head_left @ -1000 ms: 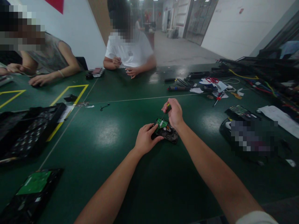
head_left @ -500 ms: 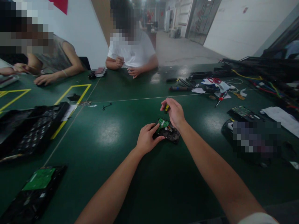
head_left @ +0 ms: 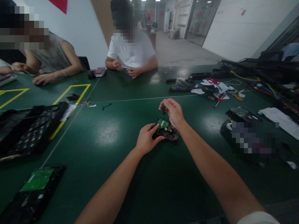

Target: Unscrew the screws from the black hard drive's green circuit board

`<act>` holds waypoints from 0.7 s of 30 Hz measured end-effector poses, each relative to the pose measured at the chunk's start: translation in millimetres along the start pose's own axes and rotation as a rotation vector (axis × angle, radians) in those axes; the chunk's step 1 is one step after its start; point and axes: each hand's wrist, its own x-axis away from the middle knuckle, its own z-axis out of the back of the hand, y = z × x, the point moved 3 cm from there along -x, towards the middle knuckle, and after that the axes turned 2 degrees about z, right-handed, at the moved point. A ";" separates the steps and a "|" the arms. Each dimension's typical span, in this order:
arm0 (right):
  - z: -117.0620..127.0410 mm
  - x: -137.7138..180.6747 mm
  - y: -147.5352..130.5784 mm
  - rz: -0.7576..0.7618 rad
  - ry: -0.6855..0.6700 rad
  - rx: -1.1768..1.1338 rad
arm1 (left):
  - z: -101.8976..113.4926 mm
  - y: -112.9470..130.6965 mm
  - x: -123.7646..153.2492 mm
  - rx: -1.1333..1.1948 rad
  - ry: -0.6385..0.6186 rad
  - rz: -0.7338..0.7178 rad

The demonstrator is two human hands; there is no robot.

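Near the middle of the green table lies a black hard drive (head_left: 172, 135), its green circuit board (head_left: 164, 123) facing up. My left hand (head_left: 146, 138) is closed on the drive's left side, with the thumb along the near edge and fingers at the board. Above the far part of the drive, my right hand (head_left: 174, 113) grips a screwdriver (head_left: 164, 109) with a dark and yellow handle, held roughly upright. The screwdriver's shaft is too thin to make out, so I cannot tell whether its tip touches the board.
Another hard drive (head_left: 35, 193) lies at lower left, below a black open case (head_left: 30, 130). To the right are a further drive (head_left: 243, 114), a red-handled screwdriver (head_left: 219, 100), and a heap of cables and frames (head_left: 257, 74). Two people sit across the table.
The screwdriver handle has turned slightly in my right fingers, showing less yellow, and the fingers have shifted a little. My left hand and the hard drive stay in place.
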 end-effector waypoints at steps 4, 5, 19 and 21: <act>1.0 -1.0 1.4 0.014 0.026 -0.049 | -0.5 -0.2 -0.1 0.009 0.000 -0.001; 1.7 -1.4 3.0 0.019 0.042 -0.060 | -0.8 -0.2 -0.1 0.007 -0.003 0.001; 6.3 -2.0 6.1 0.041 0.080 0.035 | -1.7 -1.7 0.4 0.006 -0.003 0.001; 5.6 -1.6 6.0 0.042 0.095 0.042 | -1.9 -1.9 0.4 0.003 -0.004 0.001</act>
